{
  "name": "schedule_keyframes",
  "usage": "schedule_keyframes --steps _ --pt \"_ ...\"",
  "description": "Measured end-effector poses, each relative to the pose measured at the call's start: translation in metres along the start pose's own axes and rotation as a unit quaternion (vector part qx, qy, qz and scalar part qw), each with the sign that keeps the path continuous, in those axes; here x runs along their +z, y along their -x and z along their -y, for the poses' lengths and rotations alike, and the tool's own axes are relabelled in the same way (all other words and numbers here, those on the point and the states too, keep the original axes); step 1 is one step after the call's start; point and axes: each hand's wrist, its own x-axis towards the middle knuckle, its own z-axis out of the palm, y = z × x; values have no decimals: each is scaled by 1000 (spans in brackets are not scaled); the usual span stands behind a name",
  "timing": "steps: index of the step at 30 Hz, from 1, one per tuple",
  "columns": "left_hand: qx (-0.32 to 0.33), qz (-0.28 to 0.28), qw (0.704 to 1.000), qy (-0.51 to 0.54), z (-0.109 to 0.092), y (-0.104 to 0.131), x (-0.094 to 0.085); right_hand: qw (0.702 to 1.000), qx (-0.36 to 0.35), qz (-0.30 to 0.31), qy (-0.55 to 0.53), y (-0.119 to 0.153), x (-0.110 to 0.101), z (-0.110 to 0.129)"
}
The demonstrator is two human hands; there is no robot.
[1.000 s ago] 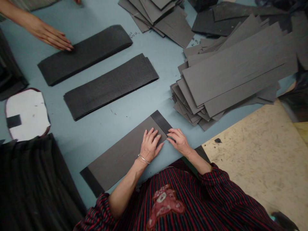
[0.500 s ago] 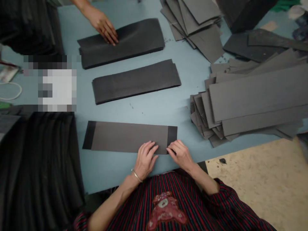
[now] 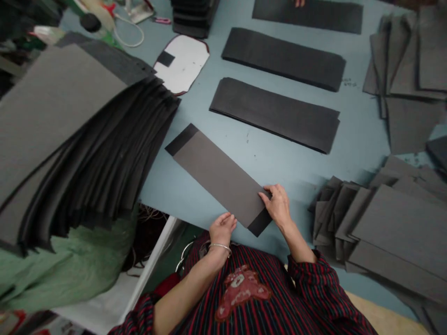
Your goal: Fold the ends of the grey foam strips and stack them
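A grey rectangular sheet (image 3: 220,177) with black bands at both ends lies slanted on the blue table (image 3: 279,170), its right end closest to me. My left hand (image 3: 223,227), with a bracelet at the wrist, pinches the sheet's near long edge. My right hand (image 3: 277,202) grips the far edge by the right black band, thumb on top and fingers at the edge. Beyond the sheet lie two stacks of black strips, a nearer one (image 3: 274,114) and a farther one (image 3: 282,58).
A tall fanned pile of dark sheets (image 3: 115,139) stands at the left. Loose grey pieces (image 3: 401,228) are heaped at the right, more (image 3: 401,60) behind them. A white panel (image 3: 186,60) lies at the back. Another person's fingertips (image 3: 299,3) touch a black strip (image 3: 314,16).
The view has swung left. The sheet has turned from nearly level to slanted, right end towards me. My right hand has moved to its far edge, and my left hand now pinches the near edge.
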Motion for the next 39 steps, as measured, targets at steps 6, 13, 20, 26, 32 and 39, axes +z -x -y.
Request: schedule_keyframes --steps 6,13,20,26,32,39 --pt "31 -99 994 38 26 -7 8 1000 19 11 3 -3 7 -4" --pt "35 -109 992 51 24 -12 4 999 46 16 6 -4 10 5" --pt "-11 -73 995 67 38 12 -4 998 61 0 20 4 10 16" --pt "-21 -92 993 75 49 12 5 998 67 -23 3 7 15 16" --pt "-13 -93 992 83 47 12 3 997 71 -6 -3 7 13 13" --pt "36 -117 988 89 33 -6 -12 999 15 29 7 -27 8 29"
